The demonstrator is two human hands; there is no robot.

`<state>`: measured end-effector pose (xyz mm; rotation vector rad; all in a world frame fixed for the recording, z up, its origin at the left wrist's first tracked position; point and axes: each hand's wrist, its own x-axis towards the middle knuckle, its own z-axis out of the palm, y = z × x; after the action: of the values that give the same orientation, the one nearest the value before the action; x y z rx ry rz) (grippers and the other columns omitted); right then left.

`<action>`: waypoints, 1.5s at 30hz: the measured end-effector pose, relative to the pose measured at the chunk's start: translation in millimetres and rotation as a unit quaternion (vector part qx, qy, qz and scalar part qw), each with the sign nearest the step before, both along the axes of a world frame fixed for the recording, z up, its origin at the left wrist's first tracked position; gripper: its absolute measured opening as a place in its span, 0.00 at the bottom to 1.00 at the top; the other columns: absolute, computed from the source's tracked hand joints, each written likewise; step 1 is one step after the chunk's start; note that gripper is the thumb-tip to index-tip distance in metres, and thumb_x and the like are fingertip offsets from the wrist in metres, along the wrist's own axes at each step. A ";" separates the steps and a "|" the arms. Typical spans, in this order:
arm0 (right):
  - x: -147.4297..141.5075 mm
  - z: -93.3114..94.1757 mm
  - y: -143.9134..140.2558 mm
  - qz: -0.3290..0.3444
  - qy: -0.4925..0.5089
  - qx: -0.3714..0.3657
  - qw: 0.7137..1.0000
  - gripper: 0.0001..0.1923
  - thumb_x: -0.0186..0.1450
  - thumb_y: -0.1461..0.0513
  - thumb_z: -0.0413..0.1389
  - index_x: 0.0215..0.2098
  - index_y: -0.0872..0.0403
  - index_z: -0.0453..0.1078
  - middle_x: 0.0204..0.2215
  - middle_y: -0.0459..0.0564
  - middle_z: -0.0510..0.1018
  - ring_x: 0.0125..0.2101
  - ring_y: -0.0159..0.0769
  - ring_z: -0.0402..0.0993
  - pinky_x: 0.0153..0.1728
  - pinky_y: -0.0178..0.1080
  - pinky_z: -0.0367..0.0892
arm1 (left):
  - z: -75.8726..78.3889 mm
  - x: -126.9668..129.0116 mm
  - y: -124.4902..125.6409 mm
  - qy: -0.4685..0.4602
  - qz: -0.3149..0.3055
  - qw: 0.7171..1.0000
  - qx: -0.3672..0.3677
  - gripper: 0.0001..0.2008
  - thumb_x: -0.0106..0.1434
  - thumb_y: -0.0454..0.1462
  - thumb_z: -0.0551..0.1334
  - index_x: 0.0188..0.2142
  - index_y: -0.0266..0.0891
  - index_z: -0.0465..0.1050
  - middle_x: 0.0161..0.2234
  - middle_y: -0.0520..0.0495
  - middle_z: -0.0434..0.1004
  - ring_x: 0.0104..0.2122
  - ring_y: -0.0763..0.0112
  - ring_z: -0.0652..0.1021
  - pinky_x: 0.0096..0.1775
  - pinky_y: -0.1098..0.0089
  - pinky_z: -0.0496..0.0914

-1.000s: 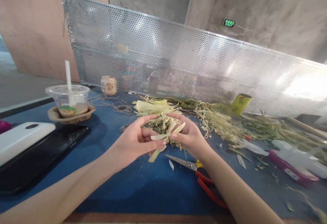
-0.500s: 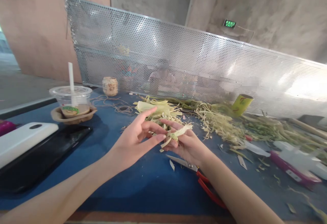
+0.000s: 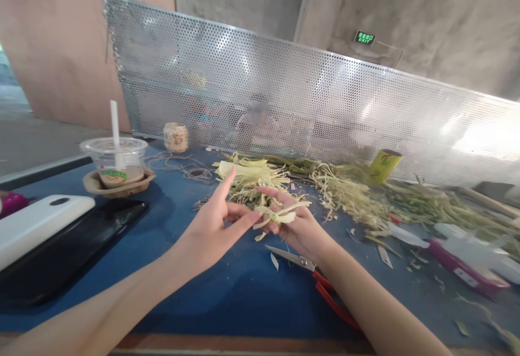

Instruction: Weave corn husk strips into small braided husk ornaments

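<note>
My right hand (image 3: 298,223) holds a small knotted piece of pale, corn-husk-like strips (image 3: 278,215), its loose ends sticking out to both sides. My left hand (image 3: 217,220) meets it from the left, thumb and a bent finger pinched on one end, index finger raised. Below my right hand lie scissors (image 3: 300,261) with red handles, blades partly spread; the forearm covers some of the handle. Just beyond the hands rests a bundle of broad pale husks (image 3: 247,169) with curled shreds.
Several shredded strips (image 3: 349,199) spread to the right, near a yellow-green tube (image 3: 385,166) and a purple-and-white glue gun (image 3: 467,269). On the left are a lidded cup (image 3: 116,155), a black phone (image 3: 73,247), a white device (image 3: 40,226) and string (image 3: 190,166). A perforated metal screen (image 3: 284,85) stands behind.
The knotted piece has turned, and its strips now spread more widely. My left index finger has lifted away from it, while the thumb stays at its left end.
</note>
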<state>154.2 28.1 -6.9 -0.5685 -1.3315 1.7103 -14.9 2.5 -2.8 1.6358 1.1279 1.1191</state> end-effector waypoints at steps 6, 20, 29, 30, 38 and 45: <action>-2.2 -3.0 3.2 -0.050 0.009 -0.017 0.999 0.30 0.51 0.60 0.63 0.49 0.56 0.59 0.17 0.38 0.72 0.19 0.24 0.66 0.24 0.30 0.61 | -4.4 3.6 0.2 0.002 -0.006 0.998 0.062 0.52 0.53 0.44 0.64 0.63 0.44 0.25 0.45 0.45 0.75 0.46 0.61 0.73 0.41 0.66 0.66; -3.0 -13.3 12.6 -0.065 -0.115 0.048 0.990 0.22 0.54 0.58 0.60 0.44 0.54 0.63 0.25 0.45 0.77 0.25 0.29 0.73 0.29 0.33 0.64 | -0.7 5.4 6.4 -0.155 0.029 0.988 -0.002 0.46 0.51 0.34 0.66 0.63 0.37 0.39 0.30 0.47 0.81 0.30 0.70 0.79 0.33 0.72 0.70; 3.9 -7.9 16.6 -0.091 -0.145 0.156 0.973 0.10 0.54 0.64 0.56 0.35 0.53 0.72 0.32 0.48 0.79 0.32 0.35 0.75 0.37 0.39 0.68 | -3.3 3.0 15.8 -0.261 0.028 0.963 -0.056 0.43 0.51 0.29 0.66 0.62 0.33 0.44 0.33 0.41 0.81 0.19 0.81 0.70 0.22 0.78 0.66; 6.0 -8.1 19.0 -0.133 -0.149 0.167 0.966 0.09 0.54 0.65 0.55 0.35 0.54 0.73 0.31 0.48 0.79 0.32 0.35 0.75 0.37 0.40 0.68 | -3.0 2.4 16.6 -0.279 0.030 0.957 -0.072 0.42 0.51 0.28 0.66 0.61 0.32 0.45 0.34 0.40 0.81 0.20 0.80 0.72 0.22 0.78 0.67; 29.1 11.9 9.9 -0.342 -0.160 0.480 0.792 0.11 0.60 0.57 0.53 0.41 0.50 0.69 0.39 0.50 0.74 0.43 0.39 0.68 0.45 0.45 0.61 | 3.0 0.9 13.8 -0.323 0.041 0.937 -0.130 0.41 0.52 0.26 0.65 0.61 0.29 0.46 0.32 0.43 0.81 0.25 0.75 0.77 0.21 0.79 0.68; 17.8 4.9 5.7 -0.225 -0.328 0.586 0.706 0.11 0.59 0.62 0.58 0.41 0.46 0.73 0.36 0.48 0.77 0.39 0.39 0.71 0.46 0.47 0.56 | 2.2 5.8 9.3 -0.322 0.003 0.933 -0.163 0.42 0.50 0.23 0.66 0.61 0.31 0.47 0.30 0.44 0.81 0.23 0.77 0.75 0.23 0.79 0.69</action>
<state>172.0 33.8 -2.0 -0.6322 -2.1855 -0.0024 -9.2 11.8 -0.6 0.9010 0.8201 1.2633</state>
